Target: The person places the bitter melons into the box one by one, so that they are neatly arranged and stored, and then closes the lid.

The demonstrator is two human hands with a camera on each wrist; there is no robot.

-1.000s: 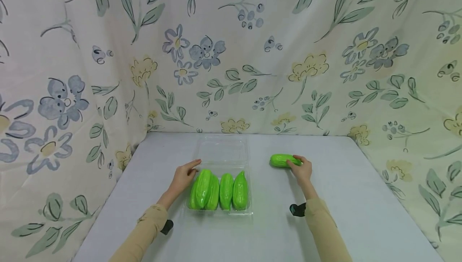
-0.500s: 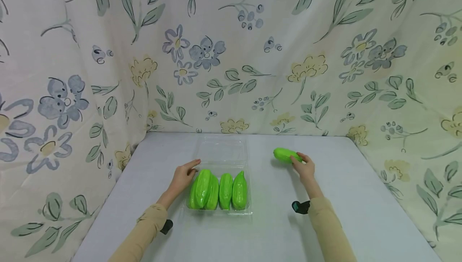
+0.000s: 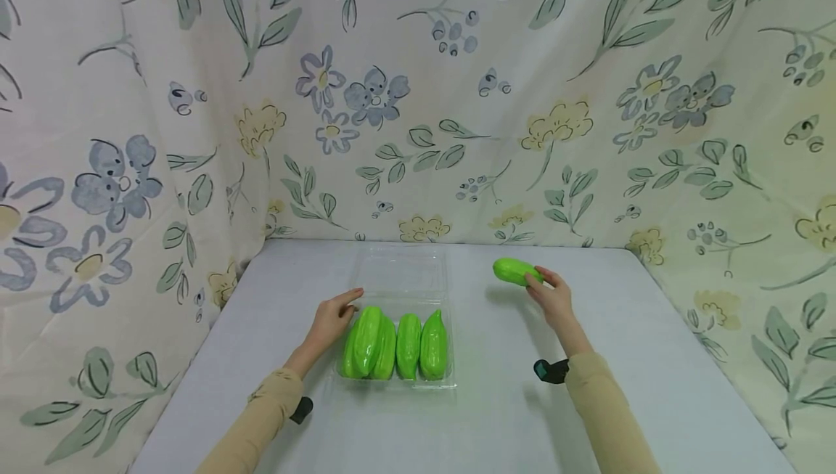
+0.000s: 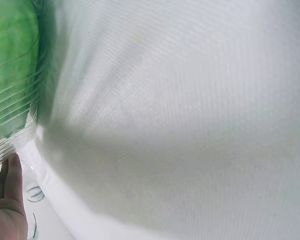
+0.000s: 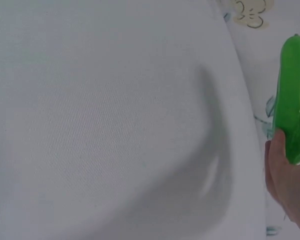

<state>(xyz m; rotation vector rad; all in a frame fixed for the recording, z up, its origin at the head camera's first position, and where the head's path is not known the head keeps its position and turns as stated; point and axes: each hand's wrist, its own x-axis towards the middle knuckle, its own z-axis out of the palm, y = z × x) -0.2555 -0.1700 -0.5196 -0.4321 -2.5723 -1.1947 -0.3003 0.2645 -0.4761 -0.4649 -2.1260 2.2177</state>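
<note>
My right hand [image 3: 554,298] pinches one end of a bright green, cucumber-like vegetable [image 3: 514,271], held above the table with its other end pointing left. The right wrist view shows the thumb on the glossy skin of this vegetable [image 5: 291,95]. Left of it, a clear plastic clamshell box [image 3: 424,385] lies with its lid [image 3: 401,271] folded back. Several similar green vegetables [image 3: 409,347] lie side by side in the box, one on top of others at the left. My left hand [image 3: 332,319] rests at the box's back left corner, its fingers [image 4: 12,177] fairly straight against the plastic.
A white table [image 3: 496,416] bears everything. Behind it and on both sides hangs a floral curtain [image 3: 451,96], close to the table's back edge. A dark wrist camera [image 3: 551,371] juts inward from the right sleeve, and another camera [image 3: 302,410] from the left.
The right hand has lifted the green vegetable off the table and tilted it, its left end rising. The left hand and the box have stayed in place.
</note>
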